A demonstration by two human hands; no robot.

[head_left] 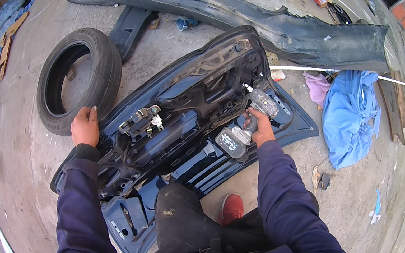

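Above a dark-blue metal car panel (174, 122) on grey concrete (348, 218), open rightward, grips a grey cordless driver (263, 102) near the panel's edge with right hand (263, 127); holds left hand (85, 131) bunched beside a black rubber tyre (106, 75).

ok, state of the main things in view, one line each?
cordless driver: gripped in the right hand, bit toward the panel, contact unclear
left hand: partly curled by the tyre, grip unclear
car panel: lying inner side up
latch assembly: sitting on the panel
tyre: bare, no rim inside
bumper: detached, on the ground
blue cloth: crumpled
purple cloth: crumpled
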